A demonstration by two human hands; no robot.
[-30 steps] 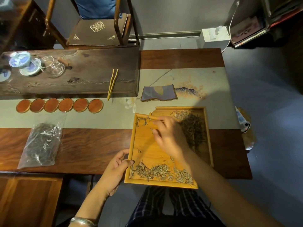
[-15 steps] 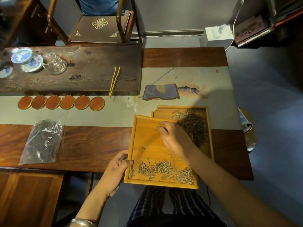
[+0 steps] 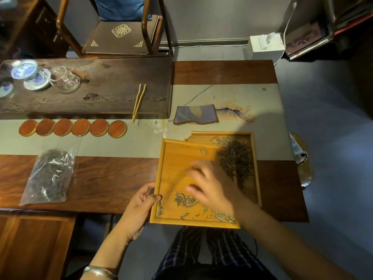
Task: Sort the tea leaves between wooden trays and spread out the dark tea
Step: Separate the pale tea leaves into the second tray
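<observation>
At the bottom of the frame we see our two forearms reaching up from a checked lap. Our left hand (image 3: 139,207) grips the left rim of the nearer wooden tray (image 3: 159,174), thumb over the edge and fingers curled beneath it. Our right hand (image 3: 212,186) lies over the middle of that tray, palm down, fingers spread and blurred; we cannot tell whether they pinch anything. Pale tea leaves (image 3: 185,200) sit in one loose band along the tray's near edge, partly under the right hand.

We count two wooden trays: the nearer one overlaps the second tray (image 3: 255,158), which lies just right and above it, holding one heap of dark tea (image 3: 235,158).

At the left, one clear bag of dark tea (image 3: 50,176) lies flat on the table (image 3: 113,178). Above it, six round wooden coasters (image 3: 72,127) stand in one row on the pale runner. One folded cloth (image 3: 195,114) lies in mid-frame, and one pair of bamboo tongs (image 3: 138,102) rests on the dark tea board (image 3: 101,85). In the upper left stand one glass pitcher (image 3: 67,81) and one blue-and-white lidded cup (image 3: 25,70). One chair (image 3: 121,35) stands at the top.
</observation>
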